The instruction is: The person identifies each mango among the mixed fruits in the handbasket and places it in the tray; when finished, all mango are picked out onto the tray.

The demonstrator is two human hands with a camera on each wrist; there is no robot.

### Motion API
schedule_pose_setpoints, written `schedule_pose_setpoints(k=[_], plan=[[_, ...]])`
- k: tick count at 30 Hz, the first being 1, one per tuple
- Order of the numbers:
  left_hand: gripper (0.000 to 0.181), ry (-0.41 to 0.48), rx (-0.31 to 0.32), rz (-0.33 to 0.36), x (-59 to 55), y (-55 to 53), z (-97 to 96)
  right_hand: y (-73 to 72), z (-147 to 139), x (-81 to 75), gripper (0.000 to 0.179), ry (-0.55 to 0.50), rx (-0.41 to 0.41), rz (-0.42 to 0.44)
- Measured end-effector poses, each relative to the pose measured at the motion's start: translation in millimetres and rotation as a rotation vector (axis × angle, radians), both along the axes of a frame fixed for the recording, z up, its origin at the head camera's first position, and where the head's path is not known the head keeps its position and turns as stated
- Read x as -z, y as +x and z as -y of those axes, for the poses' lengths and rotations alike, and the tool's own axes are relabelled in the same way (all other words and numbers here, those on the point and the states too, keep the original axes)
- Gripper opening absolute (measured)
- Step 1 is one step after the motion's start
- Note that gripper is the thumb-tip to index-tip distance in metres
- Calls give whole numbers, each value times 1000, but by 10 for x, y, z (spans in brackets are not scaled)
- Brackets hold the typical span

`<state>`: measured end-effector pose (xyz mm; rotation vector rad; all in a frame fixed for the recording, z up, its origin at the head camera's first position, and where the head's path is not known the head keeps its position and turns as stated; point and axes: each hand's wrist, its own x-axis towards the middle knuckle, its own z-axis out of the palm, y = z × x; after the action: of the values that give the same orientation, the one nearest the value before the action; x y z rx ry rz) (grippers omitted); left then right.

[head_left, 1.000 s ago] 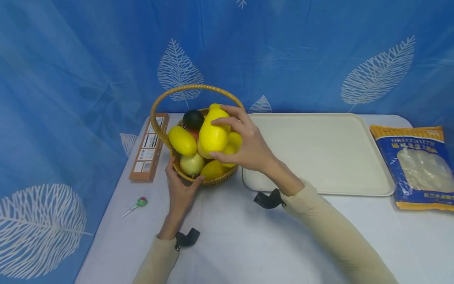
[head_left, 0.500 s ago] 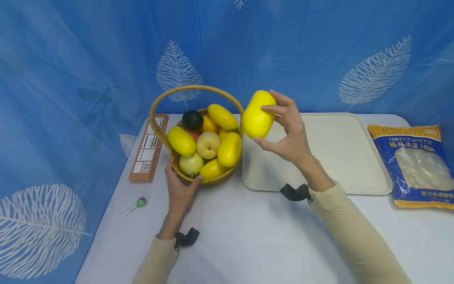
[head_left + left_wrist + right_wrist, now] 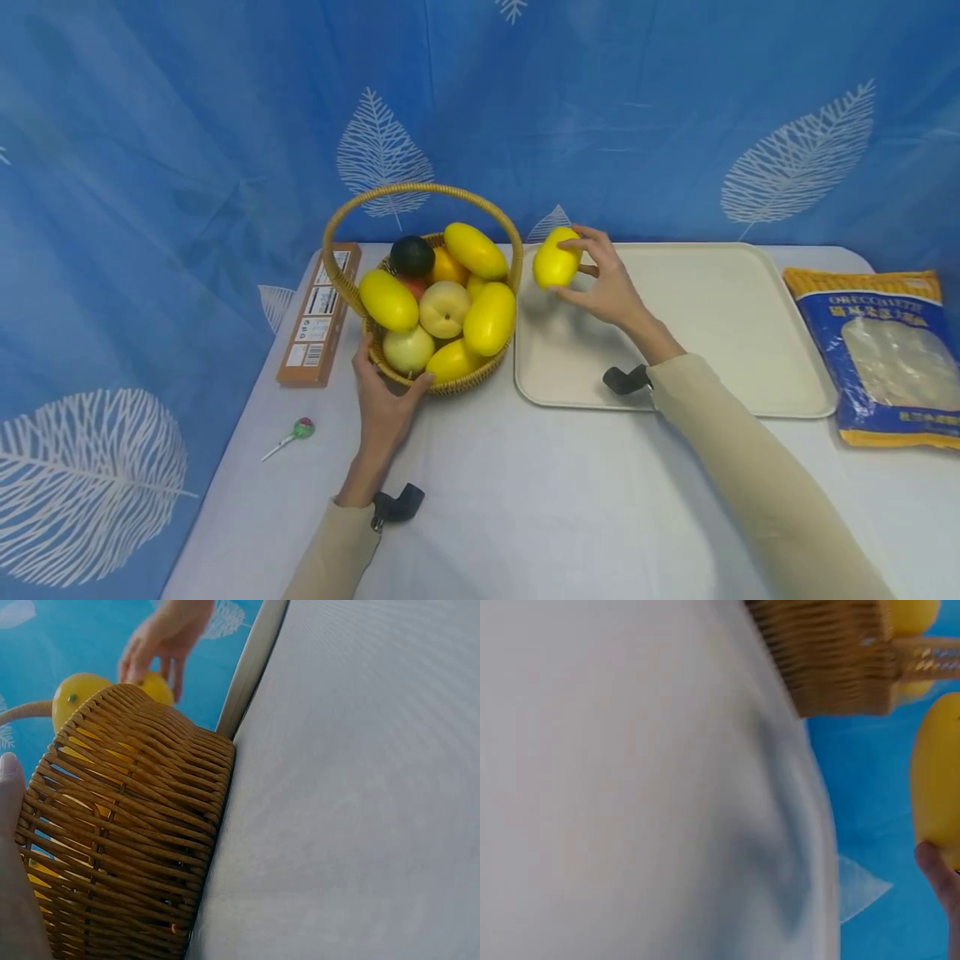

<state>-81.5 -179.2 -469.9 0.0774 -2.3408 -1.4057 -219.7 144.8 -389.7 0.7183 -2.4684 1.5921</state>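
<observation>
Above the left part of the cream tray (image 3: 720,333), my right hand (image 3: 611,287) holds a yellow mango (image 3: 557,260) between thumb and fingers. The mango is raised off the tray, and its shadow falls below it. My left hand (image 3: 384,408) grips the front left side of the wicker basket (image 3: 468,382), its thumb at the rim. Inside lie several yellow mangoes (image 3: 489,319), a pale round fruit (image 3: 445,309), a greenish one (image 3: 408,349), a dark green fruit (image 3: 412,256) and an orange fruit (image 3: 447,267). In the left wrist view the basket's woven wall (image 3: 142,817) hides most of the fruit.
The basket's tall arched handle (image 3: 420,187) rises beside the tray. A brown box (image 3: 318,317) lies left of the basket, with a lollipop (image 3: 302,428) nearer the front. A blue and yellow pasta bag (image 3: 885,350) lies right of the tray. A blue curtain (image 3: 600,125) hangs behind.
My right hand has carried the mango from above the basket rightward over the tray, then lowered it. My left hand has stayed at the basket.
</observation>
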Motion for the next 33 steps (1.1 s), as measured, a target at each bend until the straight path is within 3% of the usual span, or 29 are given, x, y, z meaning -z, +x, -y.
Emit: schedule_pose_setpoints(k=[7, 13, 20, 26, 33], plan=[[100, -8, 11, 10, -2, 1, 3, -360, -86, 428, 68, 99, -7, 91], [100, -9, 17, 20, -1, 3, 1, -508, -90, 591, 62, 130, -51, 110], [99, -3, 23, 22, -1, -3, -1, -570, -102, 682, 64, 217, -18, 112], [99, -7, 24, 14, -7, -27, 19, -614, -147, 702, 71, 170, -92, 195], [99, -3, 14, 22, -1, -47, 40, -656, -154, 639, 75, 272, -92, 187]])
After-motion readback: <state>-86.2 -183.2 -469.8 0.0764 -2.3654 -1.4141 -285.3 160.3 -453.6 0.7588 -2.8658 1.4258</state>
